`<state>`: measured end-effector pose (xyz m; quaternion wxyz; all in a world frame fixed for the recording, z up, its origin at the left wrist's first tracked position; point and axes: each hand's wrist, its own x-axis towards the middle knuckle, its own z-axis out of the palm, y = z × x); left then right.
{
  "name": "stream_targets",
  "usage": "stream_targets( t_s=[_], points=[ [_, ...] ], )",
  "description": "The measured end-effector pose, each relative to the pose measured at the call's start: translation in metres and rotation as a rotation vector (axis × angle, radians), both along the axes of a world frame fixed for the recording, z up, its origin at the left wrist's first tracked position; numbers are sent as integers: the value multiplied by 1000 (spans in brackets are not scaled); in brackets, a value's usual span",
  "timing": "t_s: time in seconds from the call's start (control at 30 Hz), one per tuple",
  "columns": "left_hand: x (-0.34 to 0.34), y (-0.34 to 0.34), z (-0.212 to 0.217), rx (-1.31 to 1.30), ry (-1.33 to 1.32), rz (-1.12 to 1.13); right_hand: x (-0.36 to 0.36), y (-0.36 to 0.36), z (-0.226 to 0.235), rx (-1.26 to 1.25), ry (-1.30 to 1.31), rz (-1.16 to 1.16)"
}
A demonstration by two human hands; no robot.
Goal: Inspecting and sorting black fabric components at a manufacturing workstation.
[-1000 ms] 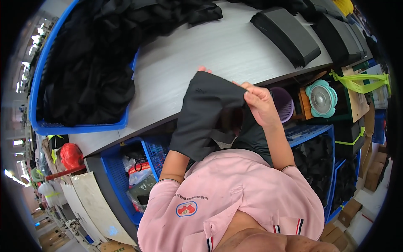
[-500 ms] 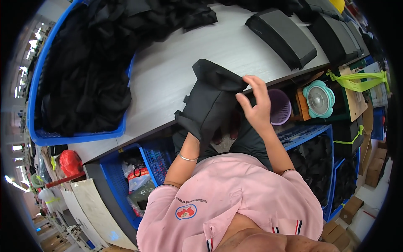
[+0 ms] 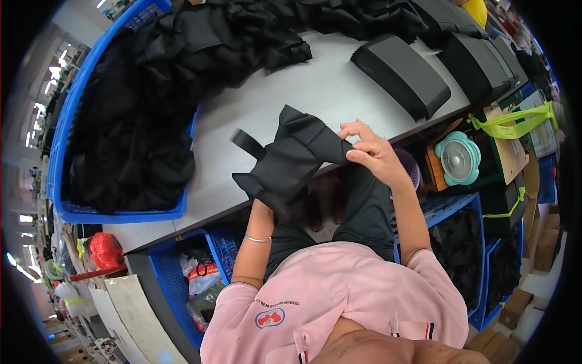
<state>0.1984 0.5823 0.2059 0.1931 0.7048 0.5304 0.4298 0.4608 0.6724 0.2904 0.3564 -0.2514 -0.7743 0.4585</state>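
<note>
A black sewn fabric piece [image 3: 291, 161], with a short strap sticking out at its left, is held up over the table's front edge. My right hand [image 3: 371, 155] pinches its right corner between thumb and fingers. The wrist of my left hand [image 3: 262, 211] goes in under the near left end of the cloth, which hides the fingers. Beyond the piece, a pale grey table [image 3: 242, 103] carries a heap of crumpled black fabric [image 3: 212, 36] and neat stacks of black cut pieces [image 3: 406, 70] at the right.
A large blue crate [image 3: 121, 215] full of black fabric stands on the left. Under the table edge are a blue basket [image 3: 167, 267] with bags and scissors, a purple bin [image 3: 409, 167], a turquoise fan [image 3: 459, 158] and blue crates [image 3: 482, 255] of black pieces at right.
The fabric piece has shifted a little left and turned, its strap now standing out. My right hand has closed from loosely spread fingers to a pinch on the corner.
</note>
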Motion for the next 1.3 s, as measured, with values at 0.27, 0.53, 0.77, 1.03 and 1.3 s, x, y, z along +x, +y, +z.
stream_targets(
  t_s=[0.27, 0.53, 0.77, 1.03, 1.3],
  points=[
    [16, -13, -21, -567, -882, 15, -42, 36, 8, 283, -45, -491],
    [20, -45, 9, -158, -880, 462, -39, -83, 112, 116, 1024, 550],
    [-13, -6, 6, -150, -908, 470, -20, -85, 116, 198, 958, 748],
    [-26, 10, -4, -454, -1102, 112, -27, -40, -53, -520, 179, -302],
    [-12, 31, -16, -663, -1494, -228, -64, -27, -95, -947, 607, -231]
  ],
)
